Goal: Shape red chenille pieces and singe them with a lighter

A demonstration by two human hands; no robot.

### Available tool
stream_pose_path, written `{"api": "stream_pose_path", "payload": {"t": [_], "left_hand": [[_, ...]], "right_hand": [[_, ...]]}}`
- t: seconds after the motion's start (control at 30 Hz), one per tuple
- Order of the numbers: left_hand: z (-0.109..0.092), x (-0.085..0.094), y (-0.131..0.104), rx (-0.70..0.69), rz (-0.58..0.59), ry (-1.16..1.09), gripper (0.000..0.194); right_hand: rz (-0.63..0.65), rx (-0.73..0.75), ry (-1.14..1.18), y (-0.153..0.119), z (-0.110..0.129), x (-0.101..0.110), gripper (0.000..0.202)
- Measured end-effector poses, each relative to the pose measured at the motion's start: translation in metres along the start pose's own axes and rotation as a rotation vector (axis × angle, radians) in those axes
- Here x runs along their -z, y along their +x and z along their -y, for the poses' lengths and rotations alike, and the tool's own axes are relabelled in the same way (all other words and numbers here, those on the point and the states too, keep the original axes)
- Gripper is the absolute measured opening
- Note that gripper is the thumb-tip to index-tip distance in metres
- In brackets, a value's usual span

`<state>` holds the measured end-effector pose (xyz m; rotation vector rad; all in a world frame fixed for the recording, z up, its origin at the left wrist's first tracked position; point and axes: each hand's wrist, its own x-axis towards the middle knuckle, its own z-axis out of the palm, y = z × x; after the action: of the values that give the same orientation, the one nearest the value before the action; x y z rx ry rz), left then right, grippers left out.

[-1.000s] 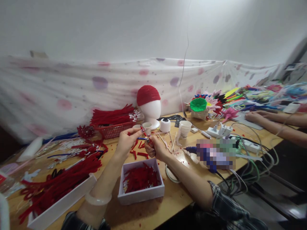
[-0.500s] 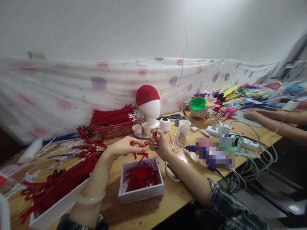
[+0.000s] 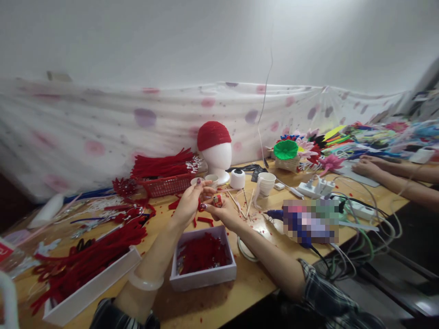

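My left hand (image 3: 190, 203) and my right hand (image 3: 222, 212) meet above the far edge of a white box (image 3: 203, 281) of short red fuzzy pieces (image 3: 202, 252). The right is closed around a small red lighter (image 3: 217, 200). My left hand's fingers are bent together beside the lighter, with a bit of red chenille stem (image 3: 200, 206) showing at them, mostly covered by the fingers. A few cut red strips (image 3: 205, 220) lie on the wooden table below the hands.
Left are a long white box (image 3: 92, 285) and a red basket (image 3: 168, 185) of red stems. Behind stand a foam head (image 3: 219, 156) in a red wrap and paper cups (image 3: 266, 183). A glue gun (image 3: 274, 214), power strips (image 3: 358, 208) and another person's hands (image 3: 366, 167) are right.
My left hand has moved right and up to meet my right hand. The lighter, upright before, is now tilted and lower, close to the left fingers.
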<state>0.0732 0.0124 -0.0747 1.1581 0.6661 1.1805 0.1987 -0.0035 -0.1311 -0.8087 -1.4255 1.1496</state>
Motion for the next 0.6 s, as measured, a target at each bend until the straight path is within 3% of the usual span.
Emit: {"api": "stream_pose_path", "payload": {"t": [0.13, 0.23, 0.33, 0.43, 0.6], "left_hand": [[0.000, 0.004, -0.001, -0.057, 0.025, 0.159, 0.056], [-0.009, 0.010, -0.002, -0.200, 0.032, 0.409, 0.059], [-0.018, 0.018, -0.004, -0.357, 0.014, 0.710, 0.048], [-0.025, 0.024, -0.005, -0.391, 0.038, 0.931, 0.035], [-0.033, 0.031, -0.006, -0.399, 0.018, 0.990, 0.019]], "right_hand": [[-0.042, -0.028, 0.009, 0.002, 0.001, 0.000, 0.033], [-0.078, -0.022, 0.044, 0.003, 0.003, 0.000, 0.033], [-0.112, -0.024, 0.099, 0.004, 0.005, 0.001, 0.035], [-0.113, -0.037, 0.085, 0.004, 0.006, 0.002, 0.036], [-0.130, -0.046, 0.110, 0.004, 0.008, 0.003, 0.036]]}}
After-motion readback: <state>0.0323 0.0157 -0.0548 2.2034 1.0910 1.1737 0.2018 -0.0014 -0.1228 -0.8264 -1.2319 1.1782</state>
